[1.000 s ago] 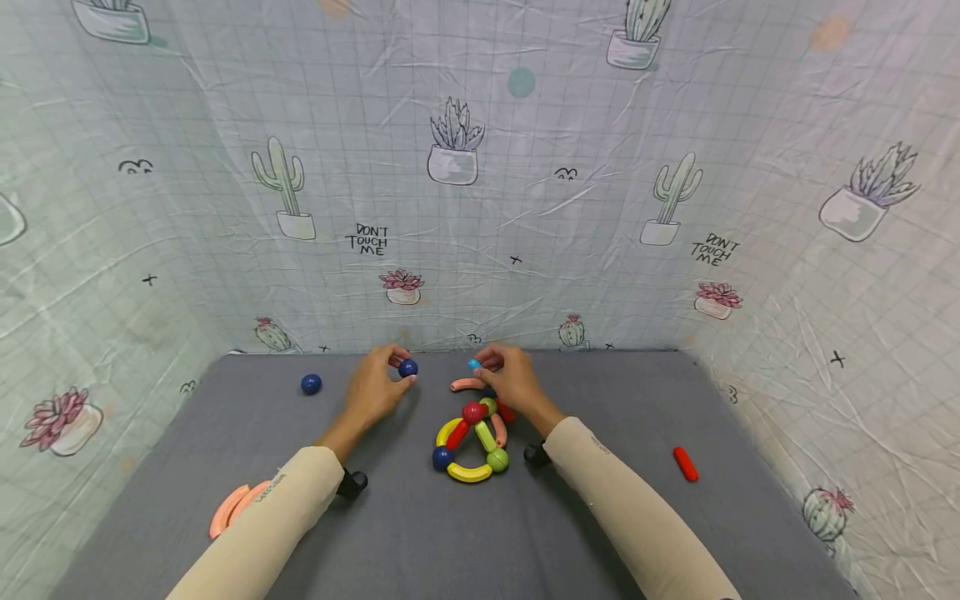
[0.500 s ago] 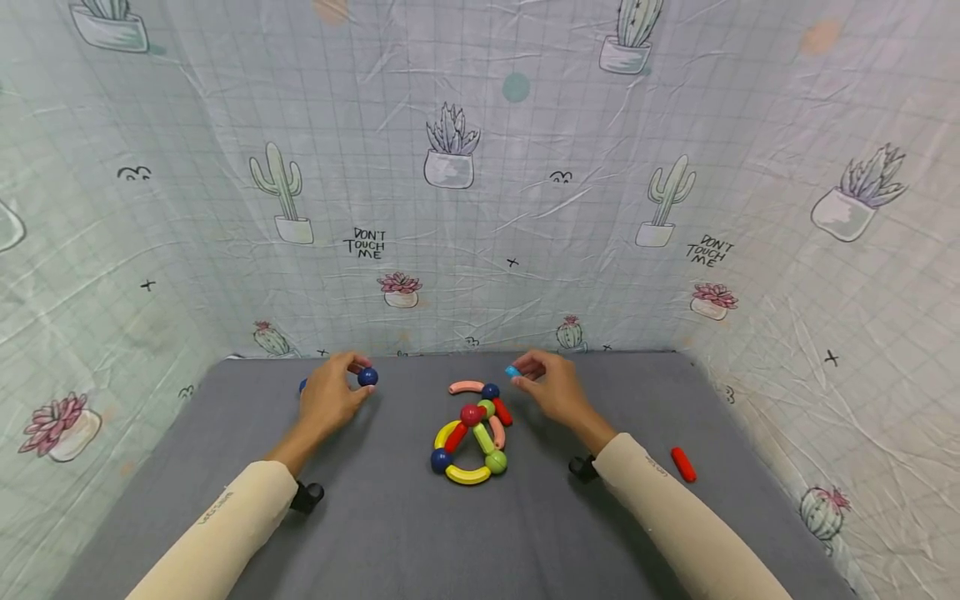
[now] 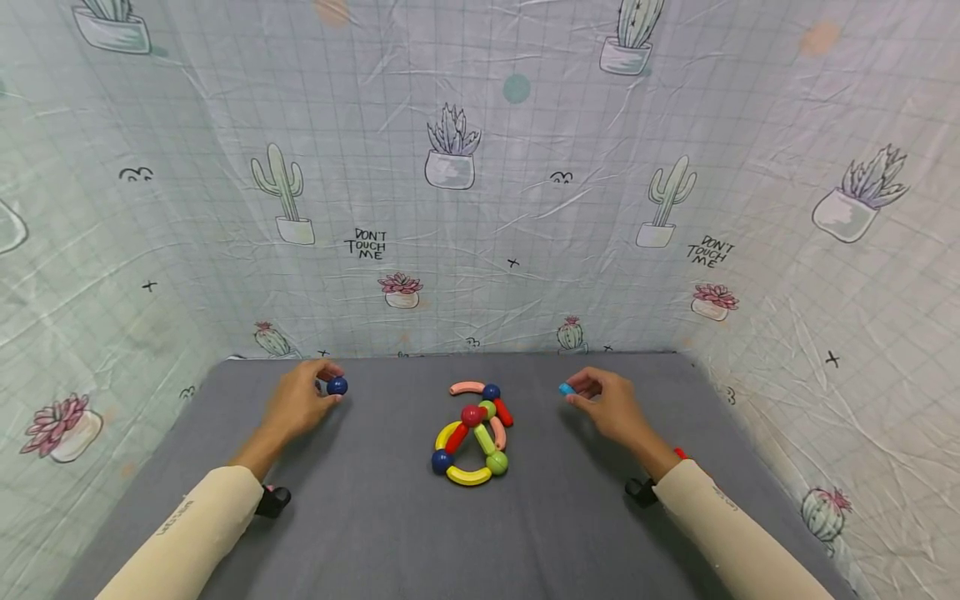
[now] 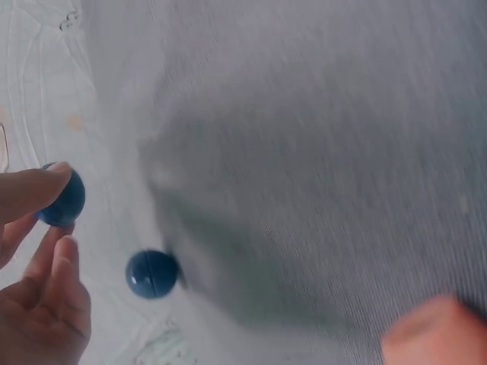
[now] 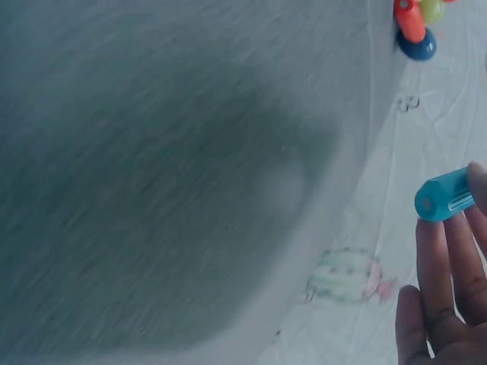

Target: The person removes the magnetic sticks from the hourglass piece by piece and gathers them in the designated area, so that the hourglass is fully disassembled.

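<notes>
My left hand (image 3: 296, 400) pinches a dark blue ball (image 3: 337, 386) between thumb and fingers, above the left part of the table. A second blue ball (image 4: 151, 274) rests on the cloth near that hand; in the head view the hand mostly hides it. Over on the right, my right hand (image 3: 611, 406) holds a short light blue magnetic stick (image 5: 445, 195) by its end, off the table. Between the hands lies a joined figure of balls and sticks, with a red ball (image 3: 472, 416), a green ball (image 3: 497, 462), a blue ball (image 3: 442, 462) and a yellow curved stick (image 3: 468, 476).
At the figure's far end, a pink curved stick (image 3: 467, 387) and a red stick (image 3: 504, 412) meet another blue ball (image 3: 491, 392). A loose red stick (image 3: 680, 453) is mostly covered by the right forearm. Something pink (image 4: 430, 334) lies near the left wrist. Patterned fabric walls surround the grey table.
Both hands have moved apart, away from the figure: the left leftward with the blue ball, the right rightward with the light blue stick. The joined figure stays in place.
</notes>
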A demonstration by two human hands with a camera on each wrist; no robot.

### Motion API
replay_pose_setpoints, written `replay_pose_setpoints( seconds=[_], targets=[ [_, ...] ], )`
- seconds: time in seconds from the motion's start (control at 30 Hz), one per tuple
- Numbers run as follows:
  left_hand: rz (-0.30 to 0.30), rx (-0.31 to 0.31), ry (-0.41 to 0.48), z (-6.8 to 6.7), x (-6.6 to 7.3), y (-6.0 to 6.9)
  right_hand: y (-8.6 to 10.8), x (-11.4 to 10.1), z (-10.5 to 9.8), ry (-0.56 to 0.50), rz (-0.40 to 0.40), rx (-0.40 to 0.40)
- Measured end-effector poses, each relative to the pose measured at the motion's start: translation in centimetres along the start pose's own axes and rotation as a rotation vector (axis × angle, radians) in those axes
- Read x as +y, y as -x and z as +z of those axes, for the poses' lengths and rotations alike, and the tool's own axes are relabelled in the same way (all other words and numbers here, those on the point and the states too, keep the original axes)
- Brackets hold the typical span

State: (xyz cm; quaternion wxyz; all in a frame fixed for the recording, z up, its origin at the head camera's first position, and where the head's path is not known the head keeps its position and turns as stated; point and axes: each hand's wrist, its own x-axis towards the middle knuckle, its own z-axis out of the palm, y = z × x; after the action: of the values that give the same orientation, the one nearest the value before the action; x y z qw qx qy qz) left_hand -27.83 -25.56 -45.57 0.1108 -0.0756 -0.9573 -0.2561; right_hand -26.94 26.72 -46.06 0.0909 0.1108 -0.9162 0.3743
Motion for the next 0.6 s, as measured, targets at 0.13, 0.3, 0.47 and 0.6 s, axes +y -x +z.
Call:
replay_pose_setpoints(
  seconds=[0.13, 0.3, 0.47, 0.6],
  targets=[
    [-0.001, -0.048, -0.029, -0.4, -1.0, 0.1, 0.9, 1.3, -1.4, 0.034, 0.012, -0.008],
    [-0.02, -0.106, -0.045, -1.0, -1.9, 0.3, 2.1, 2.8, -3.1, 0.08, 0.013, -0.007],
    [-0.041, -0.162, -0.073, -1.4, -2.3, 0.2, 3.2, 4.2, -4.6, 0.129, 0.014, -0.01],
    [-0.051, -0.19, -0.101, -1.6, -2.5, 0.3, 4.1, 4.9, -5.6, 0.175, 0.032, -0.046]
  ],
)
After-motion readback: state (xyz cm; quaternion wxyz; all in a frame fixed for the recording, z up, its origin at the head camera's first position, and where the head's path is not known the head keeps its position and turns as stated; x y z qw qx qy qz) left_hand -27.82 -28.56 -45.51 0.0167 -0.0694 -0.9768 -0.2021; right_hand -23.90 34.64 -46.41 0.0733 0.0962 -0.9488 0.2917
